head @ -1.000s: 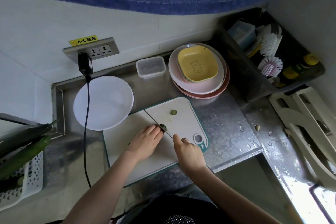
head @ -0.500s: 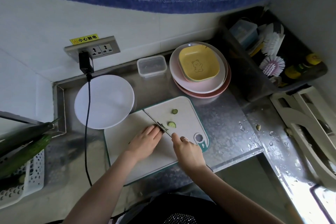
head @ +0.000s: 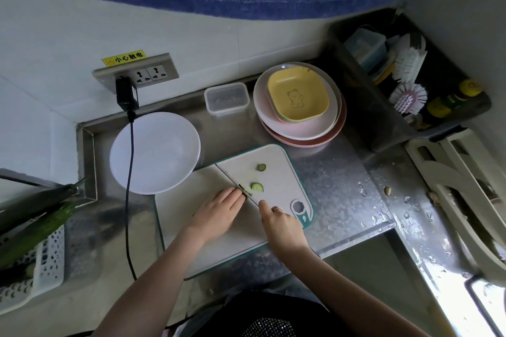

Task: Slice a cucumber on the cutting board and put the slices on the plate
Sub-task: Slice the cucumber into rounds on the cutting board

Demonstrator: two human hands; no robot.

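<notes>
A white cutting board [head: 186, 213] with a green rim lies on the steel counter. My left hand [head: 219, 213] presses down on a cucumber, which it hides except for a dark green cut end [head: 245, 192]. My right hand [head: 282, 224] grips a knife [head: 232, 179] whose blade runs up and left across the board, right against that cut end. One slice [head: 257, 187] lies just right of the blade, and a small end piece [head: 261, 167] lies farther back. A white plate [head: 164, 145] sits bare at the board's left back corner.
A stack of plates with a yellow dish [head: 298, 98] stands behind the board beside a clear plastic box [head: 226, 98]. A black charger cable [head: 128, 186] hangs over the white plate. Whole cucumbers [head: 35, 221] rest on a white basket at left. A dark bin [head: 410, 76] holds brushes.
A new slice has come off the cucumber and lies right of the blade. My hands have stayed almost in place, with the knife set at the cut end again.
</notes>
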